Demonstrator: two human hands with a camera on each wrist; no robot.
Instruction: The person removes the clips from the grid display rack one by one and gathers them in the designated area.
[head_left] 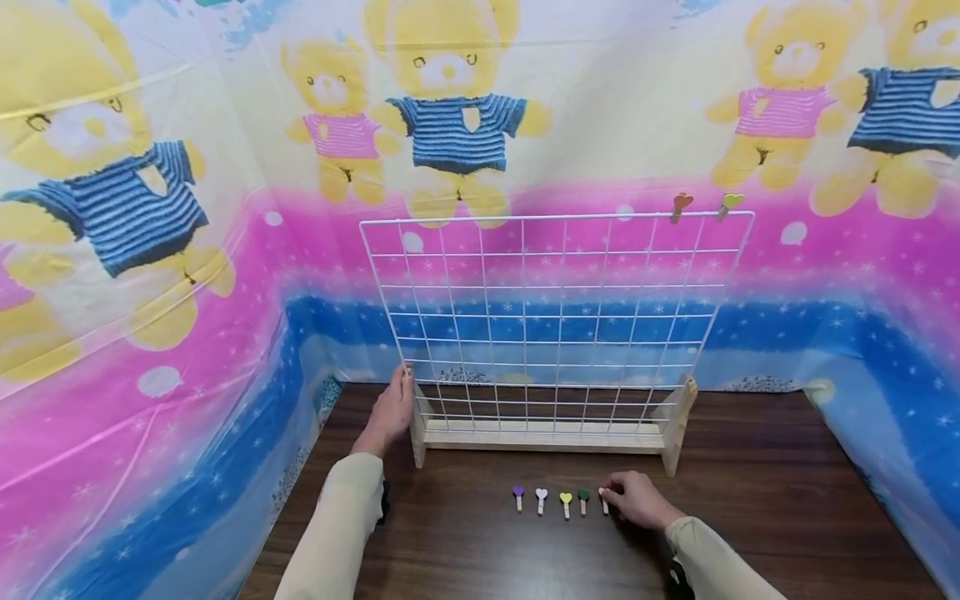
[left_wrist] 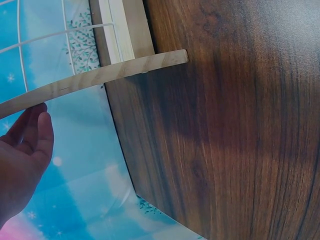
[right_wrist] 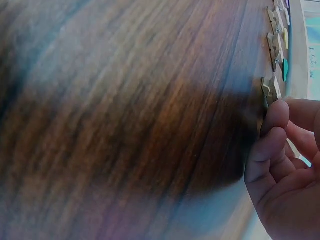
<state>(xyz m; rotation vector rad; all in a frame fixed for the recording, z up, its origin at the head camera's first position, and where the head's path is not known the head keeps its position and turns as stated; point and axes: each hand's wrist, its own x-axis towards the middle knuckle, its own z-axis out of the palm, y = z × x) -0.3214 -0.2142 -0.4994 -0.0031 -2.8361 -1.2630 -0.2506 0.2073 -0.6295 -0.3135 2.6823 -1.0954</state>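
A white wire grid [head_left: 555, 317] stands upright in a wooden stand [head_left: 543, 435] on a dark wooden table [head_left: 750, 500]. My left hand [head_left: 390, 412] rests with straight fingers against the stand's left foot [left_wrist: 100, 75]; the same hand [left_wrist: 22, 160] shows in the left wrist view. A row of small heart-topped clips lies in front of the stand: purple [head_left: 518, 497], white [head_left: 542, 498], yellow [head_left: 566, 502], green [head_left: 583, 499]. My right hand [head_left: 637, 498] has its fingers [right_wrist: 272, 145] curled on the rightmost clip [right_wrist: 270, 87] of the row. A red clip [head_left: 681, 204] and a yellow-green clip [head_left: 729, 202] sit on the grid's top edge.
A plastic sheet printed with teddy bears [head_left: 450, 100] walls the table on the left, back and right. The table's left edge [left_wrist: 125, 165] runs close beside my left hand.
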